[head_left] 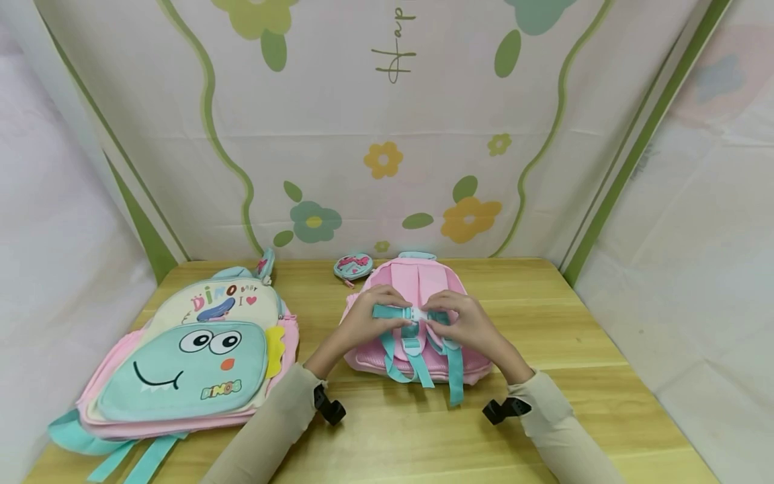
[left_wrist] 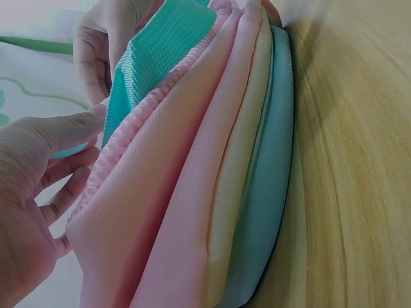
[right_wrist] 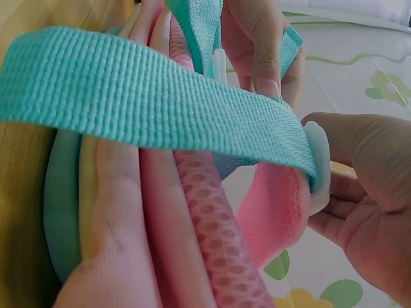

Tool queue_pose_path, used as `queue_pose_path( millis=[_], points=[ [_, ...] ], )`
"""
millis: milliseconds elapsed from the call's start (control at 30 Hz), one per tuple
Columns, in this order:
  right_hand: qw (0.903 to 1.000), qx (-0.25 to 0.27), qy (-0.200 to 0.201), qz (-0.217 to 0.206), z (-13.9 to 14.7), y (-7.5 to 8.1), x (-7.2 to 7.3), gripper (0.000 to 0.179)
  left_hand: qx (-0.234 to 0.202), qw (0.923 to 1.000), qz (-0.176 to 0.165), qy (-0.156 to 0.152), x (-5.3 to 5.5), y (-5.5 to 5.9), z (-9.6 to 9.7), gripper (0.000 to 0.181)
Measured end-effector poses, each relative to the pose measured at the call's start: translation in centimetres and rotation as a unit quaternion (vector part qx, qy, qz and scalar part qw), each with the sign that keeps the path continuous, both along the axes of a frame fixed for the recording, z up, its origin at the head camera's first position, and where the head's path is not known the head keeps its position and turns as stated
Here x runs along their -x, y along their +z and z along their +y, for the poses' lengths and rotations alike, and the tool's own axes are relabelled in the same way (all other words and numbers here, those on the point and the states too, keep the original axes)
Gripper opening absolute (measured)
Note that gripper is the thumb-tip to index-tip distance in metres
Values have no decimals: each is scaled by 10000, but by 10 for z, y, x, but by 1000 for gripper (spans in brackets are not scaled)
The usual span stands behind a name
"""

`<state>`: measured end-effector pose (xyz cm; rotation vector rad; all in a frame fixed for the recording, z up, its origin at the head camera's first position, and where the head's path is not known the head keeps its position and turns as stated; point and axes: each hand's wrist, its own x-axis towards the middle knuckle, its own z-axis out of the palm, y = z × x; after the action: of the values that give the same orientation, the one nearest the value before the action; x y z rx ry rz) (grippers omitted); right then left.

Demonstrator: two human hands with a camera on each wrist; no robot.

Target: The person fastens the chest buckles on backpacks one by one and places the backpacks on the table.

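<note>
A small pink backpack (head_left: 423, 272) lies on the table with its strap side up and its straps toward the head camera. Over its middle, my left hand (head_left: 371, 314) pinches a white chest-strap buckle (head_left: 416, 314) on a teal strap (head_left: 388, 312). From the other side, my right hand (head_left: 464, 321) pinches the same buckle with thumb and fingers. Whether the buckle's halves are fully joined is too small to tell. Loose teal webbing (right_wrist: 154, 90) crosses the right wrist view, beside a white strap adjuster (right_wrist: 318, 168). The left wrist view shows the backpack's layered side (left_wrist: 192, 167).
A larger dinosaur backpack (head_left: 181, 373) lies at the left of the wooden table (head_left: 538, 403), its teal straps hanging toward the front edge. A small round pouch (head_left: 353, 266) sits behind the pink backpack. Flower-printed fabric (head_left: 363, 107) stands along the back.
</note>
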<state>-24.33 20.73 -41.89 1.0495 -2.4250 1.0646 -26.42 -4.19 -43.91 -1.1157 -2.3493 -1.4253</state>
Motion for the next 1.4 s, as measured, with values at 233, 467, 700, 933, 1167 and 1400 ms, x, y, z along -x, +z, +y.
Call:
queue_pose_path(
  millis=[233, 467, 700, 933, 1167, 1400],
  points=[
    [10000, 5, -19, -24, 1, -1, 1, 25, 11, 10000, 44, 8, 0, 1, 0, 28],
    [10000, -23, 16, 32, 1, 0, 1, 25, -38, 9998, 174, -46, 0, 1, -1, 28],
    [9991, 269, 207, -265, -4, 0, -2, 21, 98, 9990, 437, -41, -4, -4, 8, 28],
    [9948, 463, 620, -656, -15, 7, -5, 20, 1052, 9911, 802, 136, -9, -12, 22, 31],
    [9965, 285, 414, -668, -12, 4, -4, 19, 1081, 9936, 304, 150, -8, -9, 18, 27],
    [9963, 407, 523, -550, -6, 1, 0, 17, 1161, 9931, 22, 164, -3, -1, 10, 28]
  ],
)
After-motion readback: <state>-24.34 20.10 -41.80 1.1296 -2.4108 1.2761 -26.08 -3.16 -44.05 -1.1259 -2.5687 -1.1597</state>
